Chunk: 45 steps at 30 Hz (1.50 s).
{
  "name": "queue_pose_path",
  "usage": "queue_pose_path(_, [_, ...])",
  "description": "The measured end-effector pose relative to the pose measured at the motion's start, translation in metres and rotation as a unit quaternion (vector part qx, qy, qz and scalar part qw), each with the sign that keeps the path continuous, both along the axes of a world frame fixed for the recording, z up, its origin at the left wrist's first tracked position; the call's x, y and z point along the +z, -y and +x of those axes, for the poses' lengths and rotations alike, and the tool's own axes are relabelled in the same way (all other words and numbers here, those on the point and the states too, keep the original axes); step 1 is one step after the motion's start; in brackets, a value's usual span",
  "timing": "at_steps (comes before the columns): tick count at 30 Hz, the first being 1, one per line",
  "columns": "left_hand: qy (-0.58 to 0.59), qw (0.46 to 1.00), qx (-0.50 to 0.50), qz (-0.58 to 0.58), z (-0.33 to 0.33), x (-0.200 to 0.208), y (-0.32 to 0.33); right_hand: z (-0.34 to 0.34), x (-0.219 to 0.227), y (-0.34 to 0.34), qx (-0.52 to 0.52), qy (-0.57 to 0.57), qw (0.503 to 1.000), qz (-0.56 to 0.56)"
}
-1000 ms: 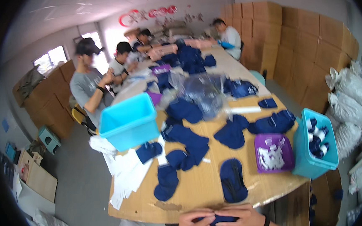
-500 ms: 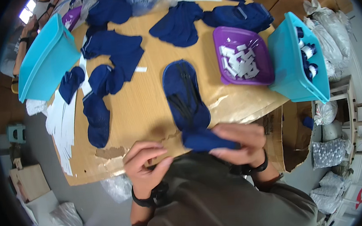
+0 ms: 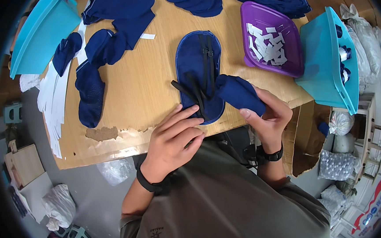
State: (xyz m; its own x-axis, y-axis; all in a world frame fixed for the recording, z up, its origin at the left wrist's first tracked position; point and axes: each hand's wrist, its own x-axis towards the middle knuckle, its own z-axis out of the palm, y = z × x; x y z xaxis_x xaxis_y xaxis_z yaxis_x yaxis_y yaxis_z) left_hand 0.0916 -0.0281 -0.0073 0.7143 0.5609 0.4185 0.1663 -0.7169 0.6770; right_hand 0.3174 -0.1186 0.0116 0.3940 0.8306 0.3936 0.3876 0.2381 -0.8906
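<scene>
A long oval navy fabric piece (image 3: 190,48) with piped edges lies on the table in front of me. Thin black straps (image 3: 203,60) with small buckles run loosely over it. My left hand (image 3: 174,135) rests its outstretched fingertips on the oval's near end, by the strap ends. Between the thumb and fingers of my right hand (image 3: 272,117) is a folded navy cloth piece (image 3: 240,92), its far tip over the oval's right edge. Whether that cloth is joined to the oval, I cannot tell.
Several navy fabric pieces (image 3: 92,97) lie at the left and back. A purple basin (image 3: 247,15) holds white paper slips; beside it stands a turquoise bin (image 3: 317,61) with rolled navy items. Another turquoise bin (image 3: 43,34) and white paper strips (image 3: 54,102) are at the left.
My left hand has come forward and right onto the oval's near end. The folded cloth in my right hand has risen from the table's front edge to the oval's right side.
</scene>
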Motion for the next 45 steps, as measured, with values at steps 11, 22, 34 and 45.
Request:
queue_pose_path(11, [0.082,0.995,0.026,-0.042,-0.002,0.004,-0.005,-0.001,-0.007,-0.021,0.027,-0.120,0.986,-0.111])
queue_pose_path(22, [-0.036,0.996,0.076,-0.032,0.006,0.015,-0.013,-0.002,-0.005,-0.019,0.022,-0.162,0.973,-0.161])
queue_pose_path(34, [-0.063,0.998,0.002,0.005,0.018,0.010,-0.007,-0.006,-0.006,-0.023,-0.022,-0.192,0.968,-0.157])
queue_pose_path(45, [-0.017,0.996,0.055,0.067,0.006,0.013,-0.006,-0.005,0.001,-0.026,0.020,-0.175,0.969,-0.172])
